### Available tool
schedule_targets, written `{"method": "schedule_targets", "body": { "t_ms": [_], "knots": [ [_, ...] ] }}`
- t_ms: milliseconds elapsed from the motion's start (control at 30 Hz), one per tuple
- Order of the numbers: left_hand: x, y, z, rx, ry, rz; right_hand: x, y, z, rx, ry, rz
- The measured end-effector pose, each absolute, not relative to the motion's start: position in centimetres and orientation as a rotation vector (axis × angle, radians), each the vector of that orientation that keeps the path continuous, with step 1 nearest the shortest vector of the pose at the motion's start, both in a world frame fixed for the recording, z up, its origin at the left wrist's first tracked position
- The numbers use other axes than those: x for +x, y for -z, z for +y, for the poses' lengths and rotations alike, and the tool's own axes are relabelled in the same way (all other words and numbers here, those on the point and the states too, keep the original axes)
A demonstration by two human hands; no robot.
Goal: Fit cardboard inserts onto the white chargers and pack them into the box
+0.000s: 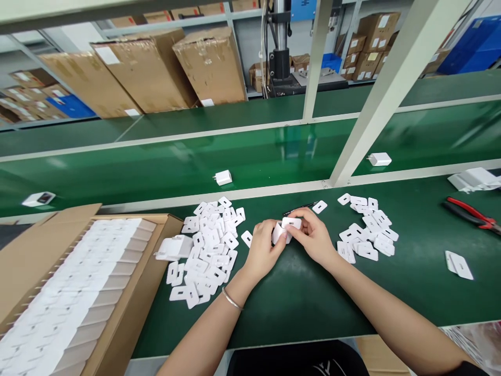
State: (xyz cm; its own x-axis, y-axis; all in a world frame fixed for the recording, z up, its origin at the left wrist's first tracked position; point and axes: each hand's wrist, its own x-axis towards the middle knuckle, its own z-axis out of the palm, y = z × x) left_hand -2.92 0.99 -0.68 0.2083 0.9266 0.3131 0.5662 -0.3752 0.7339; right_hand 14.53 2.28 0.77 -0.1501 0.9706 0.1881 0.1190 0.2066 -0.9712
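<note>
Over the middle of the green table, my left hand (pixel 263 250) is closed around a small white charger housing (pixel 277 233). My right hand (pixel 315 239) pinches a white slotted end plate (pixel 291 222) between thumb and fingers, right at the housing's upper end; whether it is seated cannot be seen. To the left of my hands spreads a large heap of similar slotted plates (pixel 211 240). A smaller heap of plates (pixel 368 230) lies to the right. Behind my right hand are a thin black tool (pixel 299 209), partly hidden, and one loose plate (pixel 320 207).
An open carton (pixel 129 308) with rows of white chargers stands at left, white chargers (pixel 174 247) beside it. Pliers (pixel 473 213) and more white pieces (pixel 475 180) lie at right. Single chargers (pixel 223 178) rest on the green belt beyond the rail. A slanted post (pixel 376 99) rises ahead.
</note>
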Motion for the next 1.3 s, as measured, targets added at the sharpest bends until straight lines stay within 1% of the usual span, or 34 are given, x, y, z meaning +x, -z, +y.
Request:
{"method": "schedule_targets", "body": {
  "t_ms": [133,200,267,333,400,500,567,633,733,800,833,967,1067,1167,1300],
  "knots": [
    [-2.6,0.3,0.8,1.994,-1.012,1.239,15.6,-1.9,2.7,-1.172,-0.950,-1.430],
    [-2.4,0.0,0.7,2.047,-0.949,1.105,16.3,-2.3,3.0,-1.297,-0.847,-1.463],
    [-2.3,0.0,0.7,2.117,-0.865,1.066,17.0,-2.3,3.4,-1.471,-0.713,-1.611],
    [-2.4,0.1,0.8,2.187,-0.831,1.171,17.6,-1.8,4.0,-1.646,-0.568,-1.794],
    [-3.0,0.4,1.3,2.226,-0.858,1.377,17.9,-0.9,4.4,-1.754,-0.412,-1.931],
    [-4.3,0.5,2.0,2.173,-1.000,1.668,18.0,0.0,4.4,-1.752,-0.184,-1.992],
    [-5.0,0.4,2.3,2.060,-1.132,1.720,17.9,0.0,3.9,-1.685,-0.080,-1.956],
    [-5.1,0.1,2.2,1.880,-1.228,1.657,17.4,-0.6,3.5,-1.587,-0.067,-1.948],
    [-4.2,-0.1,1.5,1.648,-1.258,1.503,15.8,-1.8,4.7,-1.441,-0.189,-2.069],
    [-3.4,-0.1,1.1,1.623,-1.231,1.430,14.2,-2.3,7.6,-1.428,-0.300,-2.170],
    [-3.0,0.0,1.0,1.639,-1.210,1.400,13.3,-2.4,9.5,-1.495,-0.332,-2.196],
    [-2.2,0.2,0.9,1.703,-1.174,1.347,10.4,-2.3,18.1,-1.572,-0.292,-2.256],
    [-2.2,0.6,1.3,1.661,-1.125,1.372,9.4,-2.2,22.0,-1.548,-0.235,-2.325],
    [-2.4,1.0,1.6,1.606,-1.056,1.350,10.0,-2.1,22.5,-1.529,-0.155,-2.372],
    [-2.7,1.4,1.3,1.569,-1.272,1.276,13.3,-1.4,19.1,-1.542,-0.038,-2.371]
  ]
}}
